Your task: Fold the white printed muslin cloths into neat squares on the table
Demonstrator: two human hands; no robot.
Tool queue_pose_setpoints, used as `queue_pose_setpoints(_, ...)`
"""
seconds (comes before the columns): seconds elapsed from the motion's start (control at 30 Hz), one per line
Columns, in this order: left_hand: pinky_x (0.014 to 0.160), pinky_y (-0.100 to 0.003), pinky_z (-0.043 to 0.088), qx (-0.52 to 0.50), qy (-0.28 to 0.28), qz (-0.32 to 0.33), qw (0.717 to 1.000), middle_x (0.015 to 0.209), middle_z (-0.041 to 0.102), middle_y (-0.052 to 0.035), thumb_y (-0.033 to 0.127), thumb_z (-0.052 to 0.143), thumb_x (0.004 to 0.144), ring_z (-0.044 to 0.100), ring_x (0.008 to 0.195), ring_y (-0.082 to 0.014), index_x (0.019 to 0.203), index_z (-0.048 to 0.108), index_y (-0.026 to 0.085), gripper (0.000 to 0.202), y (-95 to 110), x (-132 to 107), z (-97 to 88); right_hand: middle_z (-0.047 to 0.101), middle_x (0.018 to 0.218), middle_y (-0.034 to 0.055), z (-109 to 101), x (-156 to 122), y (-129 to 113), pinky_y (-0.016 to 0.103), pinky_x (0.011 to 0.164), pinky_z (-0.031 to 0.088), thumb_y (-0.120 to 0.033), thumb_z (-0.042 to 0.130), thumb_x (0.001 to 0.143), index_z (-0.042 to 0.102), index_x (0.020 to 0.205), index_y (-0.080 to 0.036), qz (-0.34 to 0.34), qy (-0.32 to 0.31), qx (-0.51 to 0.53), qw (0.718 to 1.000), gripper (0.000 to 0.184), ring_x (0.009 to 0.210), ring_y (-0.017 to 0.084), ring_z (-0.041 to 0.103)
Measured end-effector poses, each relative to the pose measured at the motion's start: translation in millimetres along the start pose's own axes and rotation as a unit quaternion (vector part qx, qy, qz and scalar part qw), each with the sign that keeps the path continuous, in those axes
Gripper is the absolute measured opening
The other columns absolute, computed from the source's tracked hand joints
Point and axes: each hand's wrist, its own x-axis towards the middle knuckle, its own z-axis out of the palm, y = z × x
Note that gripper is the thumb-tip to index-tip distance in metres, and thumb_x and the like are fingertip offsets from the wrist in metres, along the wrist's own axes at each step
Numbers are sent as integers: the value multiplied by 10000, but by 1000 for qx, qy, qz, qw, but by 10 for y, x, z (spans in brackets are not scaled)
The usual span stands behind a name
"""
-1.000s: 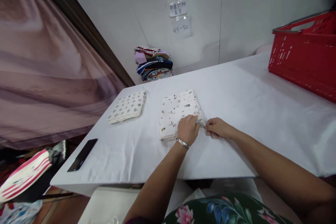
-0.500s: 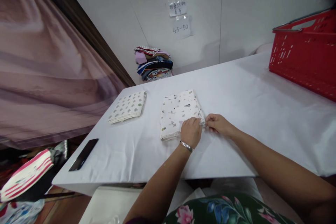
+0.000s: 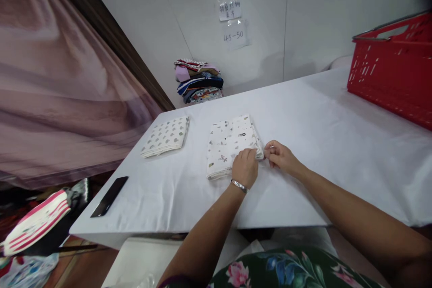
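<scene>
A folded white cloth (image 3: 227, 144) with small printed motifs lies on the white-covered table in front of me. My left hand (image 3: 245, 166), with a silver bracelet at the wrist, rests on its near right corner, fingers curled over the fabric. Just to the right, my right hand (image 3: 281, 156) pinches a thin bit of the cloth's right edge between thumb and fingers. The fabric is bunched between the two hands, and the exact grip of the left fingertips is partly hidden. Farther left lies a second folded cloth (image 3: 166, 136), patterned with grey-green shapes; neither hand touches it.
A dark flat phone-like slab (image 3: 110, 196) lies near the table's left edge. A red basket (image 3: 391, 69) stands at the right. Behind the far edge is a stack of folded fabrics (image 3: 199, 82). A pink curtain (image 3: 67, 81) hangs at the left.
My right hand has risen slightly at the cloth's right edge, its fingers still pinched. The left hand has barely moved, and the view has shifted a little.
</scene>
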Motion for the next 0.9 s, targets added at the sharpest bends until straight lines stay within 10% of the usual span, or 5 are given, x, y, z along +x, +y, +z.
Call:
queue_pose_setpoints(0.37,811,-313,444,-23,-15,9,1000,1013,555,-50,103,445,781,490,949,-194,1103,491,195,338,-93,66,-96,606,649,49,92,103,53,250,527,304,-393,608,680,591,655,-179,110,-16,-350,930,216,608,155,529)
queue_pose_setpoints(0.7,822,-320,440,-24,-8,45,999,1004,551,-59,86,433,781,475,923,-197,1098,496,165,333,-90,60,-102,405,459,-69,22,81,66,199,388,234,-352,503,718,403,593,-202,137,-45,-81,986,219,397,60,349)
queue_pose_setpoints(0.9,794,-320,447,-39,-21,24,999,996,554,-49,100,464,772,486,918,-194,1094,493,195,337,-42,11,-59,523,508,-54,37,59,85,174,354,234,-284,569,652,456,634,-195,167,-52,47,983,145,377,50,409)
